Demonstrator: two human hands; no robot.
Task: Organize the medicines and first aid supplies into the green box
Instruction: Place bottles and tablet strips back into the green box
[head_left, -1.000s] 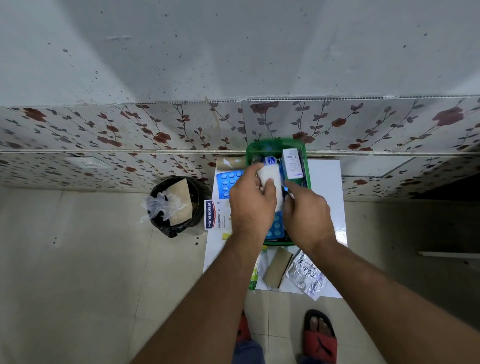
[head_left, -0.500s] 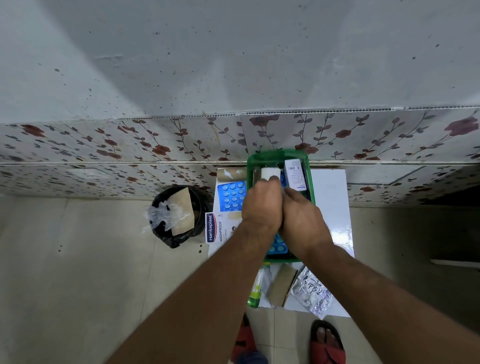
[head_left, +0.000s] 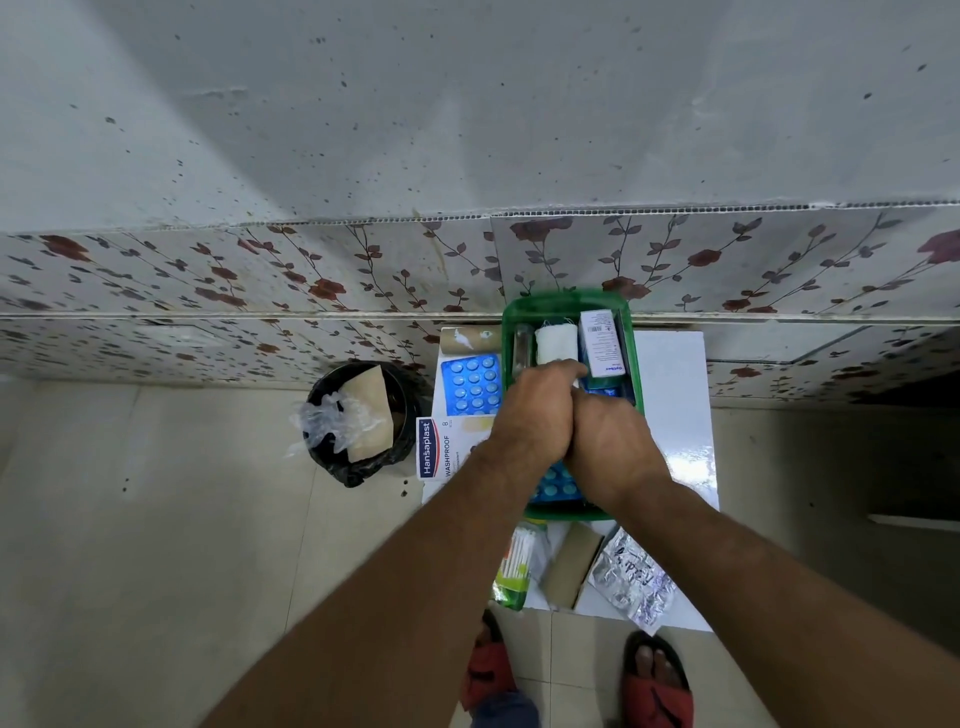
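Note:
The green box (head_left: 566, 304) stands on a small white table (head_left: 675, 395) against the wall. At its far end lie a white gauze roll (head_left: 556, 343) and a white medicine carton (head_left: 601, 343); a blue blister pack (head_left: 556, 486) shows at its near end. My left hand (head_left: 535, 415) reaches into the box with its fingertips on the near end of the gauze roll. My right hand (head_left: 608, 447) presses against it over the box, its fingers hidden. Outside the box lie another blue blister pack (head_left: 470, 384), a Hansaplast carton (head_left: 441, 449) and a cardboard roll (head_left: 467, 338).
Near the table's front edge lie a cotton swab pack (head_left: 514, 566), a brown packet (head_left: 571, 566) and a silver blister strip (head_left: 636, 577). A black bin (head_left: 358, 421) with a bag stands on the floor to the left. My feet in red sandals (head_left: 657, 686) are below.
My left hand carried the gauze roll from the box's middle to its far end, where it now lies beside the carton. My right hand stayed close alongside.

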